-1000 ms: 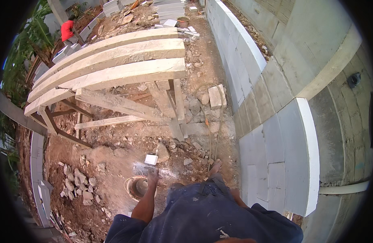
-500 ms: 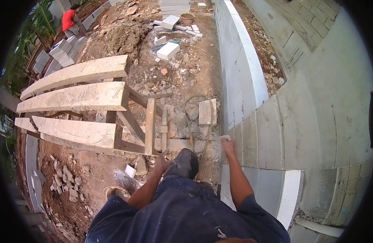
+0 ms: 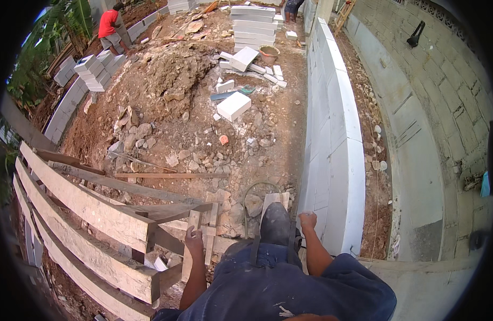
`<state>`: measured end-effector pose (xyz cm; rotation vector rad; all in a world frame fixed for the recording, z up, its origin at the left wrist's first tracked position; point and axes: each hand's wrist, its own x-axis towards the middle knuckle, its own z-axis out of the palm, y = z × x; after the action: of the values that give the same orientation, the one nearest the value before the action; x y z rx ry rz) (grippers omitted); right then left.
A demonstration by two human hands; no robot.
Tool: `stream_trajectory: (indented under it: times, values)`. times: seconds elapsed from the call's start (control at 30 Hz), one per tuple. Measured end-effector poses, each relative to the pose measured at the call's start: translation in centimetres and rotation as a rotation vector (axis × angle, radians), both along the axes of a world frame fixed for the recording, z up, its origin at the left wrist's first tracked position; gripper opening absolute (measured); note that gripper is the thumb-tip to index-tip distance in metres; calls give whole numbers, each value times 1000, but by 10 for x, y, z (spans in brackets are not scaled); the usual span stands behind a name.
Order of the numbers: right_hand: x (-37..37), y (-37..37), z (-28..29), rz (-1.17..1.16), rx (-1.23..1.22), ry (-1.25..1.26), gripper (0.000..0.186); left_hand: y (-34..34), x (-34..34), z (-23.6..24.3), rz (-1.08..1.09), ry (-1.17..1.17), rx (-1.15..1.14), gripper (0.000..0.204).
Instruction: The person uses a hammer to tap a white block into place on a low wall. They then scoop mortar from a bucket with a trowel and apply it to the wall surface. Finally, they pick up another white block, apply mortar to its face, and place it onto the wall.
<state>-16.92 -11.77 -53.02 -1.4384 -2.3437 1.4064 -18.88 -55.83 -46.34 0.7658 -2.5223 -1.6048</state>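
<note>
My left hand (image 3: 194,239) is raised beside a wooden trestle platform (image 3: 99,211) of thick planks, fingers apart and nothing in them. I cannot tell whether it touches the short upright board (image 3: 191,257) behind it. My right hand (image 3: 308,220), curled closed, hangs close to the face of a low white block wall (image 3: 328,160); nothing shows in it. Between my hands, one dark boot (image 3: 277,224) is set forward over a pale flat slab (image 3: 277,198). A thin hose (image 3: 246,200) loops on the stony ground beside the boot.
Ahead lie loose white blocks (image 3: 234,106), a bucket (image 3: 268,53), a block stack (image 3: 253,25) and a dirt mound (image 3: 171,69). A person in a red top (image 3: 108,24) bends at the far left; another person (image 3: 293,8) is partly visible far back. A taller grey wall (image 3: 444,96) runs along the right.
My view has moved forward and tilted up, bringing more ground and wall into sight. My left hand has risen with its fingers spreading. My right hand has moved alongside the white wall.
</note>
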Motion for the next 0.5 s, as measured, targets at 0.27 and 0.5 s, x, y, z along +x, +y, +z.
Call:
stream_trajectory:
  times: [0.27, 0.5]
  values:
    - [-185, 38, -18, 633, 12, -302, 71, 46, -65, -31, 509, -454, -230, 67]
    - [-354, 99, -96, 950, 5, -303, 49, 119, -253, -116, 107, -997, -686, 76]
